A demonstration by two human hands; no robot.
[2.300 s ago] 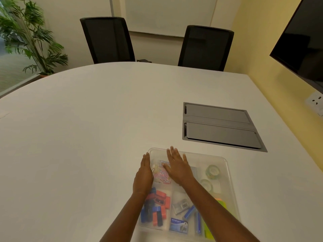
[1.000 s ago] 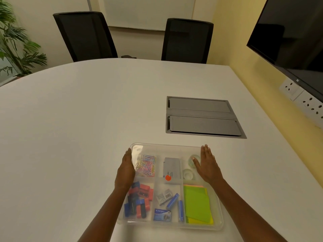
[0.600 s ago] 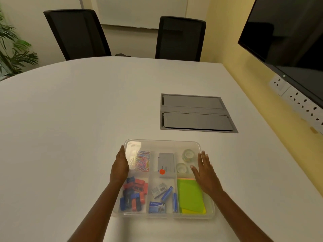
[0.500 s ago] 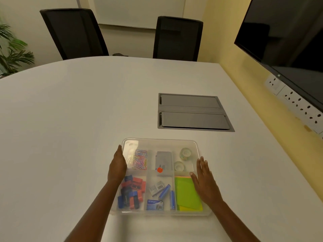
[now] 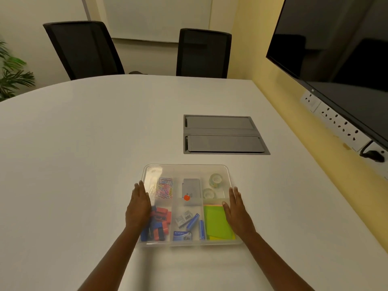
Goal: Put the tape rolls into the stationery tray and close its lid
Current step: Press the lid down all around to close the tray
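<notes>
On the white surface (image 5: 84, 154) lies the clear tray (image 5: 185, 168) with its lid on, and two tape rolls (image 5: 216, 180) sit in its far right compartment, one behind the other. At the tray's left edge the left hand (image 5: 138, 206) rests flat, and the right hand (image 5: 236, 208) rests flat at the right edge. The fingers (image 5: 234, 193) of both hands are straight and close together, pointing away, and they hold nothing.
</notes>
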